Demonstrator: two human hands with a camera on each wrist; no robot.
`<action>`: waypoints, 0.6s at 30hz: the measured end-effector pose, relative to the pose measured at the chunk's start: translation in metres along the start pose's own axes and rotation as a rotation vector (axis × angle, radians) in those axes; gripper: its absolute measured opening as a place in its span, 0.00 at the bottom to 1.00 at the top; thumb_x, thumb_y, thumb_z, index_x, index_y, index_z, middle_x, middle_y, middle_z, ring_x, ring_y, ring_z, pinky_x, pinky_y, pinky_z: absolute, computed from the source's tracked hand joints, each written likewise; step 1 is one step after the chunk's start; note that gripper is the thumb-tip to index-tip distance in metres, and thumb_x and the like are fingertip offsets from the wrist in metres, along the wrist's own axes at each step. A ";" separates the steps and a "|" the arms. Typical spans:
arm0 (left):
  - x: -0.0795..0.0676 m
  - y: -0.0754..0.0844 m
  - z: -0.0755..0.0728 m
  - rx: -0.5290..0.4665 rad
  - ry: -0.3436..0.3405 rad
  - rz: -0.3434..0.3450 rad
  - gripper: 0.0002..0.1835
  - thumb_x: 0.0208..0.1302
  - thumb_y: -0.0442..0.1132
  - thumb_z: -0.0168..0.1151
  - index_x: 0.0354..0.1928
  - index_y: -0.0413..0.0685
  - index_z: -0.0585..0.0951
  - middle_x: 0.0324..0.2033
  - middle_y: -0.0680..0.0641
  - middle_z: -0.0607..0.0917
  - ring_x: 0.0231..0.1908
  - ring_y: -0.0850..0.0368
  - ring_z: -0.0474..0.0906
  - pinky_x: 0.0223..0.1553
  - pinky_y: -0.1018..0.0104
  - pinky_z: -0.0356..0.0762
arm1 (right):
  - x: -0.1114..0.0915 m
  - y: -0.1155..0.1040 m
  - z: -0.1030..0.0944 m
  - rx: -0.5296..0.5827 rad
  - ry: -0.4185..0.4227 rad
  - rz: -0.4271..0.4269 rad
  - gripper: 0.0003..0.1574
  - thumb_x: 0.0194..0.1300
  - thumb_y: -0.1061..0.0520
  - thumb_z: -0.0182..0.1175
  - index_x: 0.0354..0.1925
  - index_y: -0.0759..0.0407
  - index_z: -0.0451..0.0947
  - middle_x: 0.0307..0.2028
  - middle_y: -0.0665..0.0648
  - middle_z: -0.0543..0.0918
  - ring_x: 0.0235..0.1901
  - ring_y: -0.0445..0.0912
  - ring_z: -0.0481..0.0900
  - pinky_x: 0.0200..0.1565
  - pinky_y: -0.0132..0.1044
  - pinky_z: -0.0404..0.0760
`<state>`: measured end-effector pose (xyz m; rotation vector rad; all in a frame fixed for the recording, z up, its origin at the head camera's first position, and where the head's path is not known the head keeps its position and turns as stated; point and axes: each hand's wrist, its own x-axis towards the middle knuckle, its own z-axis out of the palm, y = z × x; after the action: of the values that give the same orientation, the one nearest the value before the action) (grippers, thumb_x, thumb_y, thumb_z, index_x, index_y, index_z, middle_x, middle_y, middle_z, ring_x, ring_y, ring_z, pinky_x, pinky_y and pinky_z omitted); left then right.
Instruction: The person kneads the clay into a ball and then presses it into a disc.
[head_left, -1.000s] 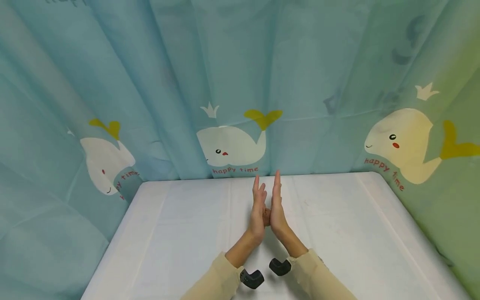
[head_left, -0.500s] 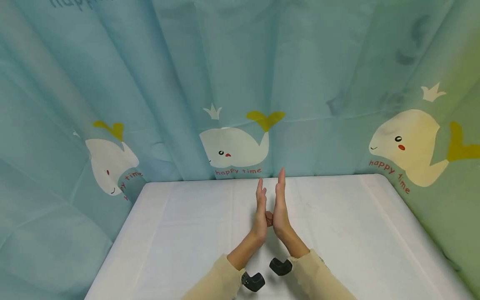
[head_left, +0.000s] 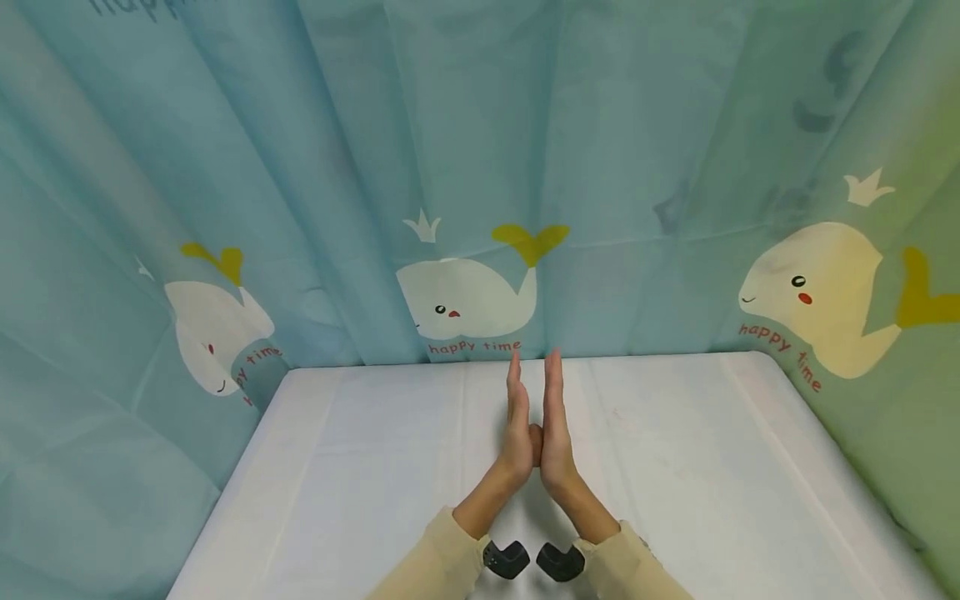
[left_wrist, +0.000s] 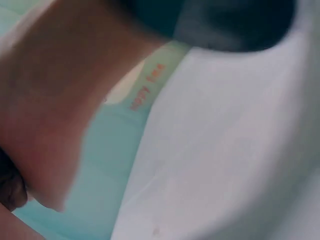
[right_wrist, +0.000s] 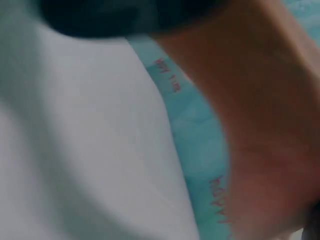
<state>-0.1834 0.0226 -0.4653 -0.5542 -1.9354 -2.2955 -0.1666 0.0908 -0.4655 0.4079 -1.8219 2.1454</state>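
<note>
A person's left hand (head_left: 517, 433) and right hand (head_left: 556, 437) face each other above a white table (head_left: 375, 475), straight fingers (head_left: 553, 387) pointing away, a small brown lump (head_left: 536, 446) held between the palms. Black devices (head_left: 507, 560) sit by beige cuffs (head_left: 472, 542). Behind hangs a blue curtain (head_left: 480, 125) with white whales (head_left: 480, 296).

sleeves (head_left: 437, 557): beige, long | left wrist camera (head_left: 507, 560): black, angular | right wrist camera (head_left: 560, 562): black, angular

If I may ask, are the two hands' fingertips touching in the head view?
No, the left hand and right hand hold a brown lump between them, their fingertips apart.
</note>
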 end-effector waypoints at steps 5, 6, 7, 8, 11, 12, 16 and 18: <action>-0.007 0.004 0.005 -0.001 -0.061 -0.028 0.32 0.84 0.53 0.22 0.84 0.54 0.40 0.82 0.46 0.41 0.71 0.48 0.63 0.69 0.54 0.60 | 0.011 0.001 -0.012 -0.007 0.055 0.019 0.35 0.85 0.44 0.22 0.83 0.42 0.31 0.82 0.47 0.36 0.80 0.42 0.30 0.76 0.54 0.29; -0.009 0.006 0.006 0.000 -0.090 -0.043 0.32 0.84 0.54 0.21 0.84 0.56 0.39 0.82 0.47 0.41 0.57 0.49 0.74 0.59 0.60 0.69 | 0.013 0.002 -0.016 -0.009 0.069 0.027 0.35 0.85 0.44 0.22 0.83 0.41 0.31 0.82 0.47 0.36 0.80 0.42 0.30 0.76 0.53 0.29; -0.010 0.009 0.008 -0.004 -0.120 -0.062 0.32 0.83 0.55 0.19 0.84 0.58 0.39 0.82 0.48 0.41 0.42 0.51 0.76 0.47 0.66 0.72 | 0.014 0.005 -0.020 -0.015 0.079 0.035 0.35 0.85 0.44 0.22 0.83 0.41 0.31 0.82 0.47 0.35 0.80 0.42 0.29 0.76 0.53 0.29; -0.011 0.012 0.009 -0.004 -0.149 -0.078 0.32 0.83 0.56 0.18 0.84 0.59 0.39 0.82 0.48 0.41 0.30 0.53 0.71 0.36 0.68 0.69 | 0.014 0.008 -0.023 -0.014 0.089 0.049 0.35 0.85 0.44 0.22 0.83 0.40 0.31 0.82 0.46 0.34 0.80 0.42 0.28 0.76 0.51 0.29; -0.012 0.020 0.011 -0.028 -0.179 -0.103 0.32 0.83 0.57 0.16 0.84 0.59 0.38 0.82 0.51 0.39 0.43 0.54 0.77 0.47 0.67 0.72 | 0.011 0.015 -0.030 -0.010 0.090 0.087 0.34 0.85 0.43 0.20 0.83 0.37 0.30 0.82 0.45 0.32 0.79 0.43 0.30 0.68 0.34 0.56; -0.011 0.022 0.011 -0.042 -0.169 -0.111 0.33 0.83 0.58 0.17 0.84 0.59 0.37 0.82 0.53 0.38 0.59 0.55 0.74 0.59 0.63 0.69 | 0.009 0.016 -0.030 -0.020 0.072 0.097 0.34 0.84 0.43 0.18 0.83 0.37 0.29 0.82 0.45 0.31 0.79 0.43 0.30 0.65 0.30 0.58; -0.002 0.021 0.008 -0.047 -0.076 -0.066 0.33 0.84 0.55 0.20 0.84 0.54 0.38 0.82 0.51 0.38 0.80 0.54 0.31 0.76 0.44 0.33 | -0.001 0.012 -0.017 -0.037 -0.009 0.083 0.35 0.83 0.43 0.16 0.83 0.39 0.29 0.82 0.46 0.32 0.80 0.45 0.32 0.66 0.30 0.60; 0.003 0.015 0.005 -0.012 -0.032 -0.041 0.32 0.84 0.53 0.21 0.84 0.53 0.40 0.82 0.50 0.40 0.80 0.52 0.32 0.76 0.42 0.33 | -0.003 0.005 -0.010 -0.017 -0.027 0.056 0.36 0.83 0.42 0.17 0.83 0.39 0.30 0.82 0.46 0.35 0.80 0.44 0.31 0.76 0.42 0.35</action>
<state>-0.1804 0.0245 -0.4498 -0.5620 -1.9667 -2.3381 -0.1660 0.1001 -0.4726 0.3889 -1.8869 2.1691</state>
